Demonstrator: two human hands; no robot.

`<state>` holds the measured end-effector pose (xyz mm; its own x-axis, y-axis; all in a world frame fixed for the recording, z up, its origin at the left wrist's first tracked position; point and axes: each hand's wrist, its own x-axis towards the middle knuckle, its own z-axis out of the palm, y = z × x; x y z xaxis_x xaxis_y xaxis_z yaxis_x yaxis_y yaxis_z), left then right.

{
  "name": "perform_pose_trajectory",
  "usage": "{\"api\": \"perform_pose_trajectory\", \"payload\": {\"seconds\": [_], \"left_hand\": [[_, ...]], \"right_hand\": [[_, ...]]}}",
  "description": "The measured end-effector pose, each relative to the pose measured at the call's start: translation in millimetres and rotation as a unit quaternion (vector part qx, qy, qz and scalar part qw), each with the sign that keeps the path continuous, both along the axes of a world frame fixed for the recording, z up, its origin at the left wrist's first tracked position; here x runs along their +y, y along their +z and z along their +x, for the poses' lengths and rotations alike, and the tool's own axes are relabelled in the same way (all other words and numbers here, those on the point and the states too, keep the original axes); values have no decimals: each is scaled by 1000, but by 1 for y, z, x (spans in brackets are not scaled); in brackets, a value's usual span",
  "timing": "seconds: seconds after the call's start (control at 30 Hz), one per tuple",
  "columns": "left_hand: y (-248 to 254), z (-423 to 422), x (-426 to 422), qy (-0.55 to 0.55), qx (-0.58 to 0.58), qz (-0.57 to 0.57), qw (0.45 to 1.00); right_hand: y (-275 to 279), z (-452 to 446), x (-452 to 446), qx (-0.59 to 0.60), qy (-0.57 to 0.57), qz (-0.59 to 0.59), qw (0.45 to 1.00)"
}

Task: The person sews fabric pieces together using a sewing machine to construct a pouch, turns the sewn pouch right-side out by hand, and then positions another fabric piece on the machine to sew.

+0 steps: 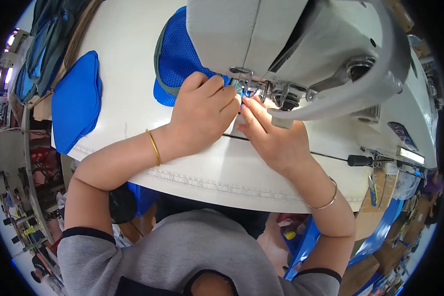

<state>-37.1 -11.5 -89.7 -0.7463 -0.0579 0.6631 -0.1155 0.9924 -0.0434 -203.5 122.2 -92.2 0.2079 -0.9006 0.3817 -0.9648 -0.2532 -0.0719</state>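
Beneath the machine head: one blue mesh piece (pixel 180 52) with grey-green trim (pixel 159 54), partly hidden by the sewing machine (pixel 237 34), its near edge at the presser foot.
Left hand (pixel 202 114): fingers curled, closed on the near edge of the mesh piece; gold-coloured bangle (pixel 153 147) on the arm.
Right hand (pixel 281 140): fingers extended, tips at the lit spot just beside the presser foot; whether they pinch fabric, cannot tell.
Tabletop (pixel 128 29), left: blue fabric pieces (pixel 76 101), stacked, well apart from the mesh piece.
Tabletop, right: black-handled screwdriver (pixel 360 160); snips (pixel 372 191) near the edge.
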Motion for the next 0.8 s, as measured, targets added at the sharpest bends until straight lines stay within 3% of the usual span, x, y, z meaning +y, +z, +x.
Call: {"api": "perform_pose_trajectory", "payload": {"seconds": [0.17,0.8], "left_hand": [[4,-1,3,45,-69,-12,997],[3,-5,-1,48,-44,-32,997]], "right_hand": [[3,2,-1,22,-24,-17,999],[3,3,-1,23,-23,-46,998]]}}
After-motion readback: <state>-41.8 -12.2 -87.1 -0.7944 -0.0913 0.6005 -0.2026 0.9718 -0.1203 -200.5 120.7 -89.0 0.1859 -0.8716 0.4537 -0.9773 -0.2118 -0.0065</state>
